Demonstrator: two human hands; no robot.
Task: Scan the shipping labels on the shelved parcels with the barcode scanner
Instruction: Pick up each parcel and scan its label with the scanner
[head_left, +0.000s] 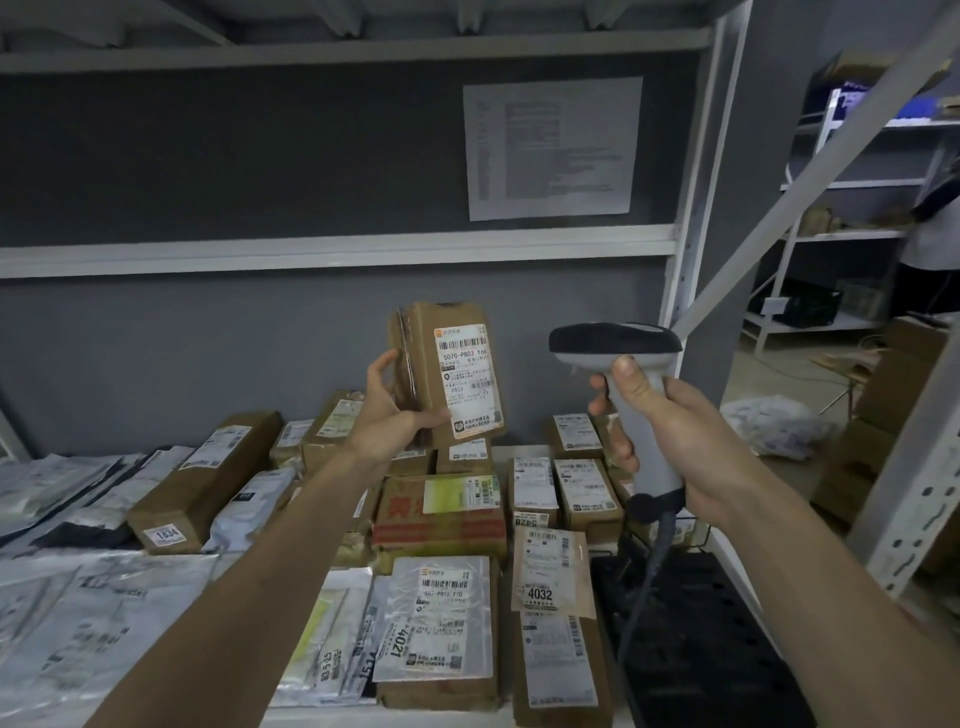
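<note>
A grey wall (260, 156) is filling the upper half of the frame behind a pale metal rack (337, 247), and a printed sheet (553, 148) is hanging on it at upper right. At the far right edge, more shelving (852, 234) is showing beyond the rack's upright, with part of a person (935, 244) standing beside it.

Parcels (441, 519) are crowding the shelf across the lower half of the frame: grey mailers (78, 597) are lying flat at lower left, a long carton (202, 483) is lying tilted just right of them, and small brown boxes with white labels are packing the lower centre. A black perforated mat (701, 649) is covering the shelf at lower right.

The left hand (389, 415) is holding one box (447, 374) upright above the pile, in the centre of the frame, the thumb pressing its front and the fingers wrapping round its left edge. Its label (467, 382) is facing the camera.

The right hand (660, 436) is clenching the handle of the scanner (618, 364) just right of the held box, thumb lying up the back of the grip. The dark head is pointing left toward the box, apart from it. The cable (649, 561) is trailing down from the handle's base over the mat.
</note>
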